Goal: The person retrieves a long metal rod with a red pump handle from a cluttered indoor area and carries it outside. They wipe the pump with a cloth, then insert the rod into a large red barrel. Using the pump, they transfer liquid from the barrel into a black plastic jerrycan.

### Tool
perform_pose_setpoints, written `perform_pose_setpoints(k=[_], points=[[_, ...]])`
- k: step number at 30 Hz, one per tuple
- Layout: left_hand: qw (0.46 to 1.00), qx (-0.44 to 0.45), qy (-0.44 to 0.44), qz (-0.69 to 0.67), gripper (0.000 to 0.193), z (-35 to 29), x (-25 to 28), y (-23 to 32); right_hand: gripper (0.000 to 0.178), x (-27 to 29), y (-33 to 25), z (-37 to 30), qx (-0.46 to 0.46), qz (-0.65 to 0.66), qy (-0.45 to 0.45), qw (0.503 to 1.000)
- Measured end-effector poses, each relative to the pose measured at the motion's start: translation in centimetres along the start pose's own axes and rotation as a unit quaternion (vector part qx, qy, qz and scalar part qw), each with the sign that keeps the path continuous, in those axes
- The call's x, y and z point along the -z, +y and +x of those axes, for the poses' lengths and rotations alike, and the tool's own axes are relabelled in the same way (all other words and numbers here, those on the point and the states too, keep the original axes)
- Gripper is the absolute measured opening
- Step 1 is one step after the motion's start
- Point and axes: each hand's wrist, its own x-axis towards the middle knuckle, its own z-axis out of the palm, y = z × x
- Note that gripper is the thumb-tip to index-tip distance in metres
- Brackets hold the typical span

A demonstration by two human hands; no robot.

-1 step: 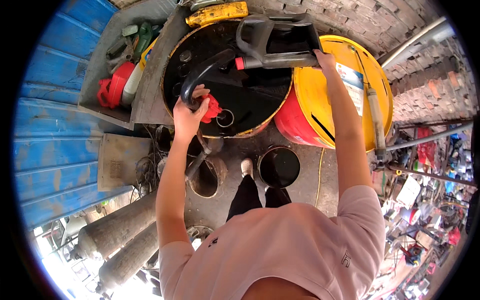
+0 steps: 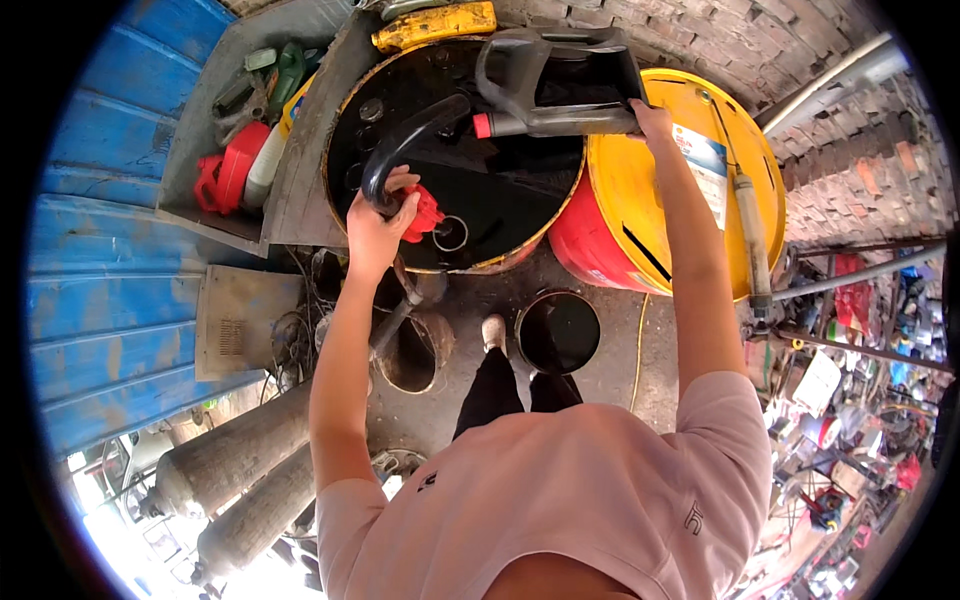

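My left hand [image 2: 376,230] is closed round the lower end of a thick black curved tube [image 2: 392,145]. A ribbed red piece [image 2: 426,213] sticks out beside my fingers, and a pale ring [image 2: 451,234] lies just past it; how these join is hidden. Stretched out to the right, my right hand [image 2: 652,122] grips the end of a dark grey plastic jug [image 2: 505,75] with a red cap and a large opening in its side. The jug lies sideways over an open drum [image 2: 470,268] of dark liquid, its cap pointing left, near the tube.
A red drum with a yellow lid [image 2: 735,165] stands at right. A grey metal bin [image 2: 255,225] holds plastic bottles at left. A yellow bottle [image 2: 435,26] lies behind the open drum. On the floor are a bucket of dark liquid [image 2: 560,335] and a worn bucket [image 2: 408,365].
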Motion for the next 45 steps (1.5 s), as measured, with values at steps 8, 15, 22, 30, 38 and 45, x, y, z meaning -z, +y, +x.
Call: perform_pose_setpoints(k=[8,15,22,30,38,45], points=[[0.999,0.005,-0.044,-0.019,0.038,0.2,1.8,0.8,0.062,1.3,4.1,-0.8,-0.060,-0.023,0.021,0.998],[0.990,0.085,-0.097,-0.050,0.046,-0.7,3.6,2.6,0.077,1.7,2.9,-2.9,-0.109,-0.036,-0.094,0.989],[0.992,0.112,-0.062,-0.016,0.047,-2.4,3.8,5.0,0.077,3.3,1.5,-3.1,-0.172,0.068,-0.163,0.969],[0.985,0.090,0.125,0.080,0.057,-5.7,3.1,8.2,0.040,2.2,4.2,-0.7,-0.126,0.173,-0.201,0.956],[0.960,-0.025,0.267,0.079,0.048,-8.3,2.5,14.6,0.037,2.0,3.7,-4.6,-0.115,0.238,-0.151,0.953],[0.965,-0.119,0.231,-0.028,0.034,-9.2,-0.6,18.8,0.036,5.3,1.9,-11.1,-0.105,0.327,-0.165,0.925]])
